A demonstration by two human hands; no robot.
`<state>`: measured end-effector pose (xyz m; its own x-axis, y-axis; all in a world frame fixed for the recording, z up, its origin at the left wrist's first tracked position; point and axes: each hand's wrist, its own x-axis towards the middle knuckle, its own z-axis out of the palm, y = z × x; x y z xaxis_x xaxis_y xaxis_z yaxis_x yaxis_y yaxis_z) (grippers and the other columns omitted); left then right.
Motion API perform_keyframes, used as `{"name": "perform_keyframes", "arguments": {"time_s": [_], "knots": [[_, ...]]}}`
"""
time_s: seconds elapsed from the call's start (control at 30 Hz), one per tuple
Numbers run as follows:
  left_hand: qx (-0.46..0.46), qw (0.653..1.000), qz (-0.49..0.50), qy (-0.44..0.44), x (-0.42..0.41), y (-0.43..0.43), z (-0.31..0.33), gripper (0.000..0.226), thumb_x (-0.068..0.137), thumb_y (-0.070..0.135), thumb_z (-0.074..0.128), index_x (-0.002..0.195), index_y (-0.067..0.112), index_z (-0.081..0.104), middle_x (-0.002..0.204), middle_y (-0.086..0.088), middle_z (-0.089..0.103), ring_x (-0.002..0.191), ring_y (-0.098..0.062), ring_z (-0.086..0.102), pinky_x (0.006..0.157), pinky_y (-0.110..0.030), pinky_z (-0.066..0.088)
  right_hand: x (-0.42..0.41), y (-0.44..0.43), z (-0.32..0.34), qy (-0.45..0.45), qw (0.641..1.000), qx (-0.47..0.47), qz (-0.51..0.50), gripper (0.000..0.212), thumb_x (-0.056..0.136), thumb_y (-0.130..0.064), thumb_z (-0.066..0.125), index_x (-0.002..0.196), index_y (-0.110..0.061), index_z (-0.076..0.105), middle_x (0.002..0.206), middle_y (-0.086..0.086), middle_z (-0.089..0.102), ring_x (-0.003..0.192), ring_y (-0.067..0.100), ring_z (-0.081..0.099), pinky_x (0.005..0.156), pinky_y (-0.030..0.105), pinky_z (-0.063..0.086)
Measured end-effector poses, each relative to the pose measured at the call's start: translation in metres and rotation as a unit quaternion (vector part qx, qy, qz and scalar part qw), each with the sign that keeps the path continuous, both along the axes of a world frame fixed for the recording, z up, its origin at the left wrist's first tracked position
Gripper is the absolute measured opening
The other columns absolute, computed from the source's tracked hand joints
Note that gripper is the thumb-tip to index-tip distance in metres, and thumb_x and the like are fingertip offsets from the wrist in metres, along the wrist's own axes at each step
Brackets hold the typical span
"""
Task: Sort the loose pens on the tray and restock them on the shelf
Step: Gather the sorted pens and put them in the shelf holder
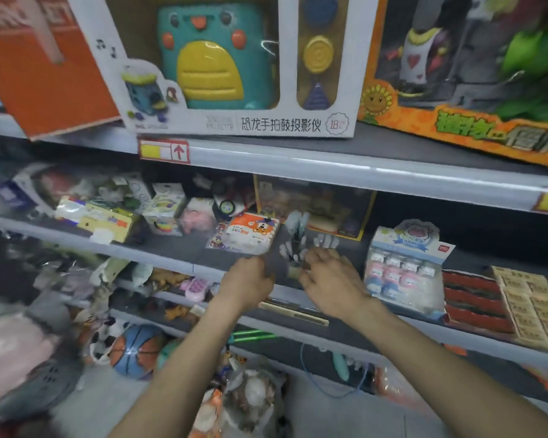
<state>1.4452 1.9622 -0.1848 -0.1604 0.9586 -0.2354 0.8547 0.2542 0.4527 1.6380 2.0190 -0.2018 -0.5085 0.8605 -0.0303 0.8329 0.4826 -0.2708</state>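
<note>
The white toy box (pixel 345 58) above reads "恐龙手拍鼓投影仪" and "18". On the middle shelf (pixel 171 251), fluffy-topped pens (pixel 295 248) stand between an orange pack (pixel 253 232) and a figure display box (pixel 402 270). The left hand (pixel 247 279) and right hand (pixel 329 279) flank the pens at the shelf's front edge; blur hides both grips.

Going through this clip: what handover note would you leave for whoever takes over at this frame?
Left hand: at the middle shelf, just left of the pens; blur hides whether it grips anything.
Right hand: just right of the pens, fingers curled toward them; grip unclear.
Pens: a white-topped bunch stands upright on the shelf between an orange-and-white box and a blue display carton.
Done: that bunch is on the shelf.
To do: no tray in view, so remaining loose pens cannot be judged.
</note>
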Motion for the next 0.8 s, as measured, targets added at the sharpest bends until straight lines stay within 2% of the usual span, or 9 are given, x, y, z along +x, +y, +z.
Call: {"name": "perform_keyframes", "arguments": {"time_s": [0.07,0.2,0.27,0.37,0.43,0.5,0.6,0.73,0.8], "knots": [[0.002,0.998,0.053,0.021,-0.003,-0.027,0.001,0.044,0.093,0.035,0.053,0.133,0.019,0.063,0.127,-0.013,0.070,0.117,-0.037,0.064,0.097,-0.045,0.054,-0.007,-0.012,0.004,-0.001,0.999,0.008,0.043,0.050,0.104,-0.045,0.038,0.142,-0.015,0.052,0.147,0.008,0.053,0.140,0.028,0.041,0.114,0.043,0.036],[0.019,0.989,0.148,0.018,-0.016,-0.101,-0.005,0.031,0.086,0.040,0.047,0.106,0.024,0.064,0.112,-0.007,0.072,0.107,-0.034,0.068,0.087,-0.040,0.055,-0.039,-0.047,0.008,-0.016,0.990,-0.008,0.137,0.051,0.107,-0.044,0.036,0.145,-0.015,0.051,0.145,0.009,0.055,0.135,0.029,0.046,0.113,0.044,0.038],[0.016,0.979,0.201,0.022,-0.024,-0.142,-0.004,0.038,0.086,0.038,0.050,0.112,0.017,0.068,0.108,-0.007,0.072,0.104,-0.032,0.069,0.080,-0.038,0.056,-0.059,-0.073,0.009,-0.031,0.982,-0.007,0.187,0.049,0.106,-0.045,0.035,0.138,-0.013,0.055,0.138,0.011,0.060,0.130,0.030,0.050,0.108,0.045,0.042],[0.025,0.964,0.262,0.040,-0.039,-0.201,-0.004,0.020,0.093,0.034,0.052,0.094,0.015,0.059,0.089,-0.005,0.063,0.089,-0.027,0.065,0.066,-0.034,0.043,-0.094,-0.117,0.012,-0.049,0.964,0.032,0.259,0.047,0.103,-0.046,0.037,0.126,-0.012,0.061,0.129,0.012,0.064,0.121,0.032,0.056,0.100,0.044,0.045],[0.030,0.952,0.303,0.042,-0.055,-0.238,-0.005,0.024,0.093,0.034,0.054,0.104,0.017,0.066,0.100,-0.008,0.068,0.097,-0.032,0.066,0.070,-0.034,0.046,-0.121,-0.147,0.015,-0.054,0.951,0.036,0.303,0.048,0.103,-0.047,0.037,0.125,-0.012,0.061,0.128,0.013,0.065,0.120,0.033,0.058,0.098,0.044,0.046],[0.018,0.938,0.344,0.040,-0.070,-0.273,-0.005,0.029,0.093,0.029,0.057,0.116,0.017,0.069,0.114,-0.011,0.070,0.109,-0.036,0.065,0.083,-0.039,0.054,-0.151,-0.178,0.017,-0.054,0.938,0.027,0.341,0.048,0.103,-0.046,0.037,0.127,-0.011,0.059,0.130,0.014,0.064,0.120,0.034,0.058,0.099,0.044,0.045],[-0.007,0.915,0.403,0.018,-0.094,-0.335,-0.007,0.046,0.092,0.042,0.051,0.133,0.027,0.065,0.128,-0.007,0.070,0.121,-0.030,0.063,0.097,-0.038,0.052,-0.201,-0.228,0.018,-0.060,0.918,0.019,0.392,0.049,0.102,-0.048,0.038,0.123,-0.011,0.062,0.127,0.014,0.064,0.118,0.034,0.058,0.098,0.044,0.046],[-0.021,0.875,0.484,0.015,-0.133,-0.432,-0.022,0.041,0.096,0.035,0.054,0.135,0.029,0.063,0.128,-0.002,0.069,0.119,-0.029,0.064,0.095,-0.038,0.053,-0.270,-0.309,0.009,-0.073,0.891,0.005,0.447,0.047,0.100,-0.049,0.041,0.107,-0.011,0.067,0.115,0.016,0.069,0.105,0.036,0.065,0.087,0.040,0.051],[-0.022,0.857,0.515,0.008,-0.153,-0.482,-0.027,0.037,0.095,0.034,0.053,0.129,0.027,0.065,0.123,-0.005,0.069,0.114,-0.033,0.064,0.091,-0.038,0.053,-0.304,-0.354,0.002,-0.081,0.878,-0.007,0.471,0.047,0.102,-0.047,0.040,0.114,-0.009,0.067,0.119,0.017,0.068,0.110,0.036,0.064,0.088,0.040,0.050]]}}
